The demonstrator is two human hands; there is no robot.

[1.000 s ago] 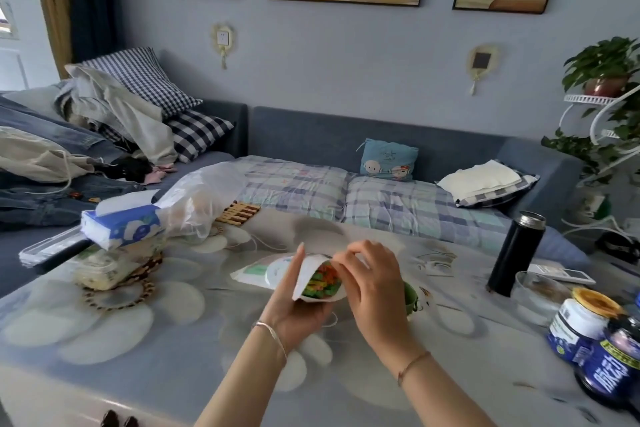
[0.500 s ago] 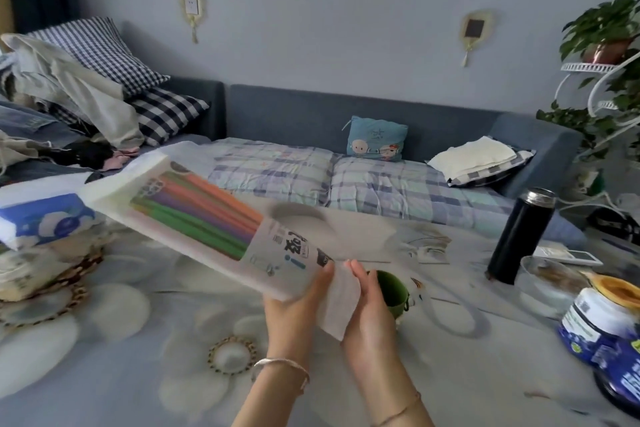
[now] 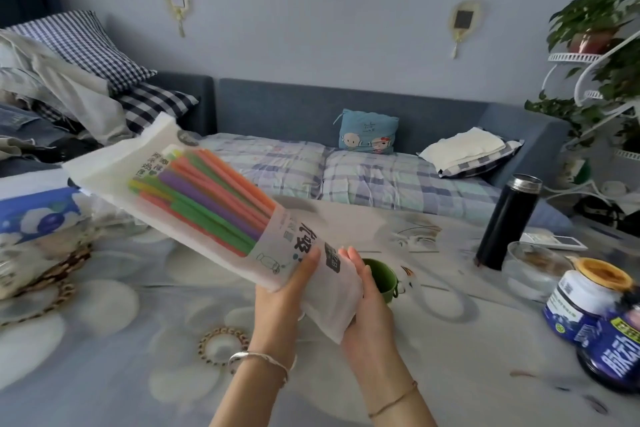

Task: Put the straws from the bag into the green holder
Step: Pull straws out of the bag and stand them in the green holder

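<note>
1. The pale grey-blue surface with a white flower print [image 3: 114, 378] fills the lower part of the view.
2. A long translucent white plastic bag with printed lettering [image 3: 287, 246] is held in the air above the surface. Its near end is in both hands at the centre, and its far end slants away toward 10 o'clock.
3. A bundle of orange, purple, green and yellow plastic straws [image 3: 214, 198] lies inside the far half of the bag. It is at 10 o'clock from the fingers and clear of them, with the printed near half in between.
4. A tall black flask with a steel top [image 3: 507, 222] stands upright at 2 o'clock from the hands, well apart.
5. The left hand [image 3: 280, 305] grips the bag's near end from the 9 o'clock side. Its thumb presses on the front, and its other fingers are hidden behind the bag.
6. The right hand [image 3: 370, 308] grips the same end from the 3 o'clock side, with its fingers [image 3: 349, 258] held together and curled round the edge.
7. A small round green holder [image 3: 382, 276] stands on the surface at 3 o'clock, just beside the right fingers and partly hidden by that hand.
</note>
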